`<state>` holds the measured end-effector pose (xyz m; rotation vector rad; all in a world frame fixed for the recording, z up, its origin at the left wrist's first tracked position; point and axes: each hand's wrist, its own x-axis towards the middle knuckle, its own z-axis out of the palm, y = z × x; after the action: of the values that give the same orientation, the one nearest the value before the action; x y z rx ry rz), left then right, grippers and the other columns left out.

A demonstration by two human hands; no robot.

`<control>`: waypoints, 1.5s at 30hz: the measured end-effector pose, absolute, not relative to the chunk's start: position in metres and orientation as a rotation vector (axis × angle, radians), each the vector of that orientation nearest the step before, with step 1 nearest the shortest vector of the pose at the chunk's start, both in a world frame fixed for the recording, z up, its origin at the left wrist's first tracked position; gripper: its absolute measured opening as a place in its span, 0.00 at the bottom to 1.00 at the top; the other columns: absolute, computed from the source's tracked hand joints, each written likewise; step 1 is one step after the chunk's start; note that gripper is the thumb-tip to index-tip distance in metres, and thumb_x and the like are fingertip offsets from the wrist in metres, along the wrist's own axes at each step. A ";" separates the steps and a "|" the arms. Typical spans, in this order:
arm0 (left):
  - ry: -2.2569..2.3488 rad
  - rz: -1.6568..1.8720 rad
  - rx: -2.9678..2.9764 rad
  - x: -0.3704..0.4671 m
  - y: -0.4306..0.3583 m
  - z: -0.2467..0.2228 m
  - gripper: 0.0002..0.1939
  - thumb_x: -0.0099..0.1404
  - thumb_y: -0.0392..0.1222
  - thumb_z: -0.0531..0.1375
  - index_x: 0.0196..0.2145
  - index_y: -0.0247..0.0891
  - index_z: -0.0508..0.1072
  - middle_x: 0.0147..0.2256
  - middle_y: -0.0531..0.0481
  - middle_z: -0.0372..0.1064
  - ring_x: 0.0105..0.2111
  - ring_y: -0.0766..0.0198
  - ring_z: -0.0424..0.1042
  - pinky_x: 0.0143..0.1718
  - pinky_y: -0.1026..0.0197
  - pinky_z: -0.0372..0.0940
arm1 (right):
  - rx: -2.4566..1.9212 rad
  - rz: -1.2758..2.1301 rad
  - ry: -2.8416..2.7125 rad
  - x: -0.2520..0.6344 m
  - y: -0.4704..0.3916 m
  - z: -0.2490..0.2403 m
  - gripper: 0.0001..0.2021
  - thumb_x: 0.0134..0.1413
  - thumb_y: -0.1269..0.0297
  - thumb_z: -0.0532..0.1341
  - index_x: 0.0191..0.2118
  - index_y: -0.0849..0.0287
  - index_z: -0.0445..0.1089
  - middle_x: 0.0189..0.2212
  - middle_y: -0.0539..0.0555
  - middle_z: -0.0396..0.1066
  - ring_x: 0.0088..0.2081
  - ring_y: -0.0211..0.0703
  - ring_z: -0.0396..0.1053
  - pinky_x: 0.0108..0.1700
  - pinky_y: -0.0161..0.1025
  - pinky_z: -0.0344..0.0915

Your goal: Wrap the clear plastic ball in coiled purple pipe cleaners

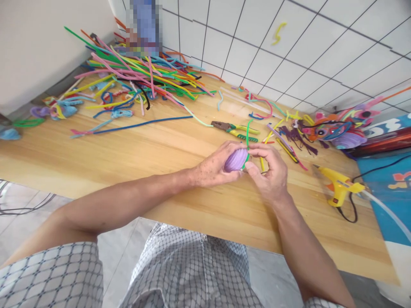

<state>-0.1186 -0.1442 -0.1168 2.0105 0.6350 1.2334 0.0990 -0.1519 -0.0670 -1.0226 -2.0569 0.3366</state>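
Observation:
Between my two hands, above the front middle of the wooden table, is a rounded purple piece of coiled pipe cleaner. My left hand is closed around its left side. A green pipe cleaner runs along the piece's right edge, with its free end sticking up. The thumb and fingers of my right hand pinch the green strand against that edge. Just beyond my hands lie pliers with yellow and green handles.
A heap of colourful pipe cleaners covers the back left of the wooden table. At the right lie a yellow glue gun with its cord, a yellow cutter and finished pipe-cleaner figures. A tiled wall rises behind.

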 end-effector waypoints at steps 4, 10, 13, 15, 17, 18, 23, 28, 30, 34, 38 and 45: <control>0.641 1.220 2.035 -0.119 -0.145 -0.117 0.34 0.68 0.49 0.65 0.68 0.45 0.60 0.63 0.37 0.66 0.65 0.43 0.67 0.67 0.36 0.65 | -1.043 0.414 -2.057 0.099 -0.153 -0.066 0.10 0.64 0.57 0.67 0.49 0.49 0.75 0.52 0.57 0.80 0.52 0.56 0.78 0.57 0.59 0.75; 0.612 1.249 2.079 -0.119 -0.146 -0.117 0.39 0.65 0.45 0.66 0.70 0.46 0.58 0.65 0.36 0.65 0.66 0.42 0.66 0.69 0.35 0.63 | -1.015 0.441 -2.060 0.099 -0.153 -0.066 0.12 0.61 0.59 0.68 0.49 0.49 0.74 0.51 0.57 0.80 0.52 0.55 0.78 0.54 0.56 0.76; 0.576 1.252 2.126 -0.119 -0.146 -0.117 0.42 0.66 0.45 0.66 0.73 0.49 0.55 0.66 0.37 0.63 0.68 0.41 0.64 0.69 0.33 0.63 | -1.018 0.491 -2.027 0.100 -0.154 -0.071 0.16 0.60 0.59 0.69 0.52 0.50 0.72 0.52 0.57 0.79 0.48 0.53 0.78 0.51 0.53 0.77; 0.573 1.251 2.160 -0.119 -0.145 -0.117 0.42 0.67 0.45 0.65 0.74 0.50 0.53 0.66 0.37 0.62 0.68 0.42 0.63 0.69 0.33 0.64 | -1.025 0.517 -1.997 0.101 -0.154 -0.075 0.19 0.59 0.59 0.69 0.54 0.50 0.70 0.52 0.57 0.79 0.46 0.51 0.79 0.50 0.53 0.78; 0.575 1.252 2.173 -0.119 -0.145 -0.118 0.43 0.68 0.44 0.65 0.75 0.50 0.52 0.64 0.36 0.62 0.67 0.42 0.63 0.68 0.34 0.65 | -1.027 0.540 -1.969 0.101 -0.153 -0.078 0.21 0.59 0.58 0.70 0.56 0.50 0.69 0.52 0.57 0.79 0.46 0.51 0.79 0.50 0.53 0.78; 0.577 1.246 2.172 -0.119 -0.146 -0.118 0.43 0.68 0.44 0.65 0.75 0.50 0.53 0.64 0.36 0.62 0.67 0.42 0.64 0.68 0.34 0.66 | -1.025 0.554 -1.957 0.101 -0.153 -0.079 0.22 0.59 0.58 0.70 0.57 0.50 0.68 0.52 0.57 0.78 0.48 0.51 0.79 0.50 0.53 0.79; 0.589 1.203 2.157 -0.119 -0.147 -0.117 0.39 0.67 0.44 0.65 0.72 0.52 0.58 0.62 0.38 0.62 0.66 0.43 0.63 0.67 0.33 0.67 | -0.988 0.607 -1.948 0.099 -0.153 -0.079 0.25 0.59 0.57 0.70 0.60 0.50 0.65 0.54 0.59 0.78 0.53 0.53 0.79 0.51 0.53 0.79; 0.605 1.171 2.138 -0.119 -0.147 -0.118 0.35 0.66 0.45 0.66 0.69 0.49 0.62 0.61 0.37 0.64 0.65 0.43 0.64 0.67 0.32 0.67 | -0.996 0.629 -1.984 0.098 -0.152 -0.075 0.23 0.60 0.59 0.69 0.59 0.51 0.67 0.53 0.58 0.80 0.51 0.53 0.80 0.51 0.53 0.79; 0.623 1.165 2.140 -0.119 -0.146 -0.118 0.35 0.65 0.44 0.67 0.68 0.48 0.62 0.61 0.37 0.64 0.67 0.42 0.62 0.68 0.31 0.65 | -1.019 0.636 -1.991 0.098 -0.152 -0.075 0.23 0.60 0.58 0.68 0.59 0.51 0.68 0.53 0.58 0.80 0.51 0.53 0.80 0.51 0.53 0.79; 0.569 1.227 2.163 -0.117 -0.145 -0.118 0.35 0.66 0.42 0.66 0.68 0.49 0.61 0.64 0.37 0.63 0.71 0.41 0.59 0.71 0.29 0.62 | -1.028 0.651 -1.979 0.099 -0.153 -0.076 0.24 0.59 0.58 0.69 0.60 0.51 0.67 0.54 0.59 0.79 0.51 0.52 0.79 0.51 0.53 0.79; 0.500 1.275 2.175 -0.116 -0.144 -0.118 0.34 0.69 0.42 0.64 0.69 0.48 0.60 0.65 0.36 0.65 0.71 0.44 0.61 0.71 0.30 0.63 | -1.024 0.633 -1.986 0.099 -0.153 -0.076 0.24 0.60 0.59 0.69 0.60 0.51 0.68 0.55 0.59 0.78 0.52 0.53 0.79 0.51 0.53 0.79; 0.514 1.208 2.110 -0.119 -0.144 -0.117 0.33 0.67 0.44 0.66 0.67 0.48 0.63 0.66 0.37 0.67 0.70 0.42 0.64 0.70 0.32 0.64 | -1.018 0.645 -2.015 0.104 -0.151 -0.073 0.20 0.63 0.55 0.67 0.59 0.50 0.71 0.54 0.57 0.79 0.48 0.51 0.78 0.51 0.52 0.78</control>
<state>-0.1186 -0.1445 -0.1170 2.1100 0.5137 1.2082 0.1038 -0.1510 -0.0730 -1.0176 -2.0155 0.6451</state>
